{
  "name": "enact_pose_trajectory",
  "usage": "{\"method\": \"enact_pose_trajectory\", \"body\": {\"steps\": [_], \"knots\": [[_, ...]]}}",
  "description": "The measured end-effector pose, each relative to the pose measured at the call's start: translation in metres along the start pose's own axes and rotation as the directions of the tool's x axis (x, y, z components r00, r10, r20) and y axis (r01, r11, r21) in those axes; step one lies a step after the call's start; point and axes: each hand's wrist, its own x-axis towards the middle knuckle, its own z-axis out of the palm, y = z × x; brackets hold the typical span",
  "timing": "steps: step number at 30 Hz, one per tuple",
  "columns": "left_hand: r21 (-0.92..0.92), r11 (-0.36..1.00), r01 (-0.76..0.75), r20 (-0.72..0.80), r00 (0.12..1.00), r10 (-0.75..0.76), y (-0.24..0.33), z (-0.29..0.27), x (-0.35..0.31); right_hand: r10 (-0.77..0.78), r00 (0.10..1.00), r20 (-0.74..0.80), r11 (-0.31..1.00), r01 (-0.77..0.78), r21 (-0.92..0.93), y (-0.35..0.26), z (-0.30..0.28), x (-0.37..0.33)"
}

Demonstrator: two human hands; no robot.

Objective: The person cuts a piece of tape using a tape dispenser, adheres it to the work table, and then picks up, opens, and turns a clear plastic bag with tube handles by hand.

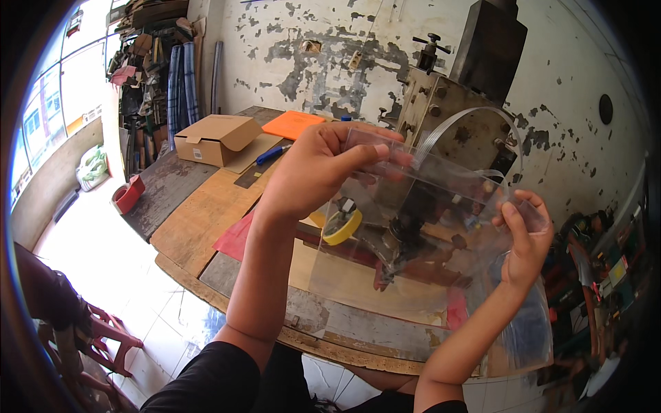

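Note:
A clear plastic sheet or bag (447, 182) hangs above the table between my two hands. My left hand (313, 162) pinches its upper left corner, thumb in front and fingers behind. My right hand (523, 234) grips the upper right corner between thumb and fingers. From the upper edge a pale, see-through strip (468, 112) arcs up; whether it belongs to the plastic is unclear. Through the plastic show the lower parts of a press machine (437, 103). Near its left side is a roll of yellow tape (343, 228).
On the wooden table (196, 227) stand a cardboard box (217, 139), an orange sheet (295, 124) and a blue cutter knife (270, 154). A red tape dispenser (129, 195) sits at the left edge. More clear plastic (530, 330) lies at the right. A red stool (110, 337) stands lower left.

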Motion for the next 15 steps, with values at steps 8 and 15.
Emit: {"method": "enact_pose_trajectory", "body": {"steps": [8, 15], "knots": [[0.091, 0.995, -0.027, -0.003, 1.000, 0.028, -0.0005, 0.0031, 0.0011, -0.011, 1.000, 0.002, 1.000, 0.011, 0.006, -0.0002, -0.0019, -0.0002], [0.069, 0.997, -0.031, -0.036, 0.999, 0.034, -0.0028, 0.0032, 0.0008, -0.001, 1.000, 0.016, 1.000, 0.002, -0.009, -0.0008, -0.0017, -0.0005]]}}
